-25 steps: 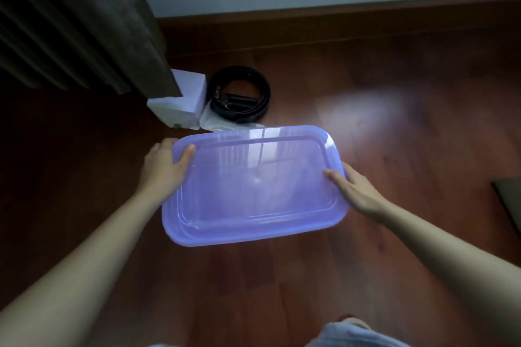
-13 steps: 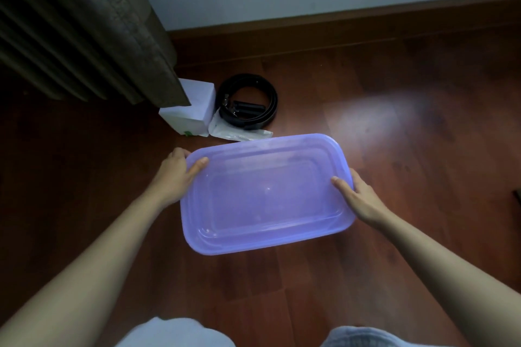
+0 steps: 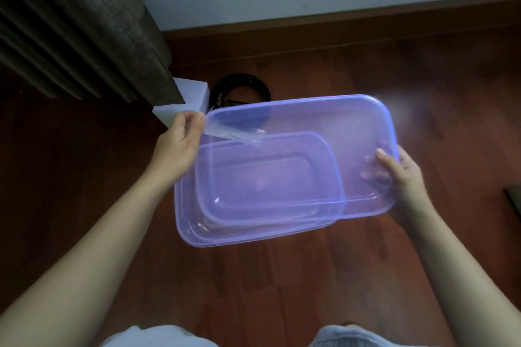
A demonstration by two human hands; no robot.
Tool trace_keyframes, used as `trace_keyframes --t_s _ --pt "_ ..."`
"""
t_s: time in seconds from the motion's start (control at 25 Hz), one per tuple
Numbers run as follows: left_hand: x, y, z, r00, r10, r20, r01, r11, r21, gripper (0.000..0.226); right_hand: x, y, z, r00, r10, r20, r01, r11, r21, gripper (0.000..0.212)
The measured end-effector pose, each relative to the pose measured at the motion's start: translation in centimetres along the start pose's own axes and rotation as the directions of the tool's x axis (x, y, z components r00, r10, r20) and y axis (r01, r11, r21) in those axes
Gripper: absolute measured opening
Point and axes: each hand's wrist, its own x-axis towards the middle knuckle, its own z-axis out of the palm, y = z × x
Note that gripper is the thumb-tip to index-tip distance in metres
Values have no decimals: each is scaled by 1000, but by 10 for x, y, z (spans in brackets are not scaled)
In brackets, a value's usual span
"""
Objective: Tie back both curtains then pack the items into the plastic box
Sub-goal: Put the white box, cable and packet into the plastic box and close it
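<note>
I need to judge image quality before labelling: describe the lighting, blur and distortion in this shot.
Head view: dim room, a pale light patch on the floor; the lid looks soft with motion blur; the right hand fingers show hazily through it; wide-angle bending curves the baseboard and curtain.

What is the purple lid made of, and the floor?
The lid looks like thin, glossy, see-through plastic: fingers and the box show through it. The floor looks like polished reddish wood planks, or a laminate copy; plank seams and a soft shine show.
</note>
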Motion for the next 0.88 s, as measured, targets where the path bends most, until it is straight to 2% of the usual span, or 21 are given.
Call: trace_keyframes --t_s 0.04,0.12,0.24,0.4,0.56,0.6,0.64,0.72,0.76,0.8,0.84,0.88 --pt "0 -3 7 999 35 5 -35 999 2 51 2 1 -7 998 9 -59 -5 997 77 12" --pt "-2 -19 23 986 129 105 -144 977 159 58 6 13 -19 985 46 -164 -6 971 238 8" --pt "-5 -46 42 950 79 303 -211 875 435 65 16 42 -35 949 183 -259 -51 894 445 31" --pt "-9 -49 47 945 73 319 -232 836 497 72 24 67 -37 876 299 -379 -47 835 549 54" --pt "-10 -47 48 943 56 328 -234 813 533 74 25 82 -22 817 329 -473 -23 840 543 25" --pt "-10 -47 48 944 61 323 -235 814 532 73 25 83 -17 785 331 -523 -39 870 492 22" --pt "-10 -46 48 946 68 316 -234 817 527 73 25 85 -16 740 344 -578 -112 911 398 29" --pt "-10 -46 48 950 70 304 -226 826 516 71 23 84 -16 634 300 -713 -357 931 75 66" --pt "-10 -45 48 953 74 295 -223 831 509 70 22 80 -17 626 185 -757 -415 901 -124 78" --pt "-11 -44 49 955 86 282 -224 835 503 69 20 76 -17 677 1 -736 -361 872 -331 82" --pt "-12 -44 50 963 102 251 -217 843 492 67 19 72 -13 758 -207 -619 -197 831 -520 83" --pt "-11 -43 51 975 121 186 -196 862 468 64 18 70 -5 829 -355 -431 -8 765 -644 81"
